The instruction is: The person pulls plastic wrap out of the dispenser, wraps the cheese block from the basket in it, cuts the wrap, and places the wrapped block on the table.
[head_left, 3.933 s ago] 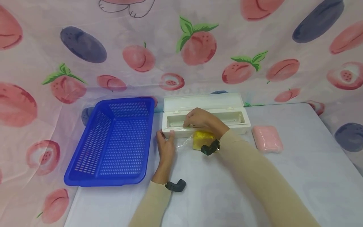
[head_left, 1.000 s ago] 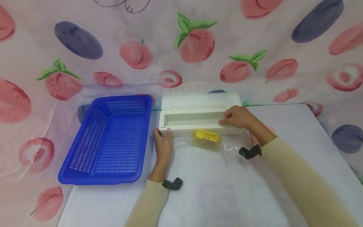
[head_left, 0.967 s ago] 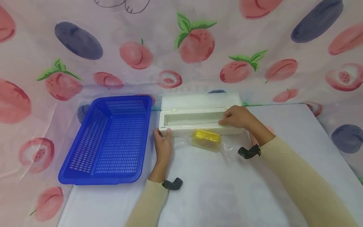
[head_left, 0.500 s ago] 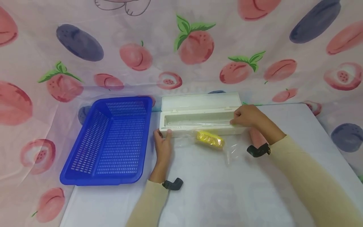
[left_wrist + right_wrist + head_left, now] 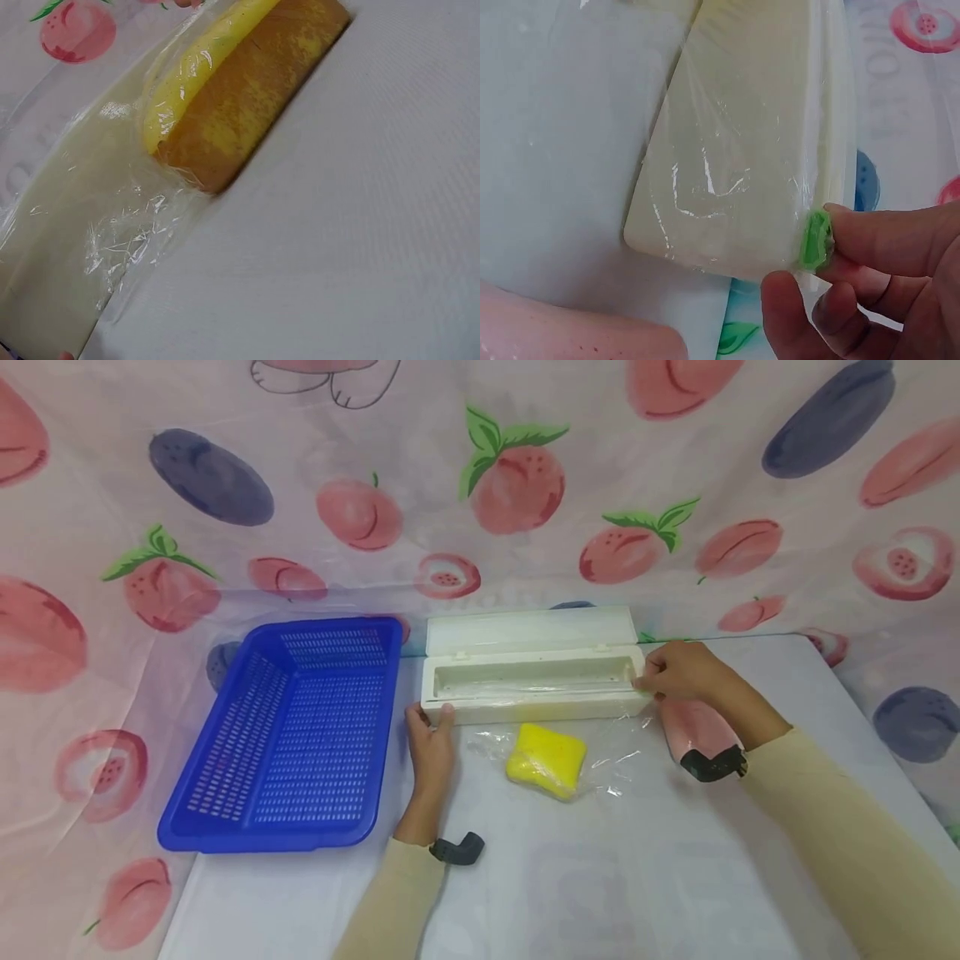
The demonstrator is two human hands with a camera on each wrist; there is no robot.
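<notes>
A long white cling film dispenser (image 5: 540, 708) stands at the back of the table, its lid raised behind it. My left hand (image 5: 431, 753) grips its left front corner, thumb on the front. At the right end, my right hand (image 5: 684, 672) pinches a small green slide cutter (image 5: 815, 240) on the front rim. A soft-looking yellow block (image 5: 546, 760) lies before the dispenser with clear cling film (image 5: 611, 768) around it, loose ends spreading to both sides. In the left wrist view, one side of the yellow block (image 5: 232, 105) looks brownish.
A blue plastic basket (image 5: 378, 760) with slotted walls stands left of the dispenser. To the right, a pink block (image 5: 693, 731) in shiny wrap lies partly hidden under the right wrist. A fruit-patterned cloth (image 5: 517, 568) hangs behind the table.
My right hand has slid rightward along the dispenser's front rim to its right end. The yellow block has dropped from against the front wall and lies flatter, nearer me. The left hand stays put.
</notes>
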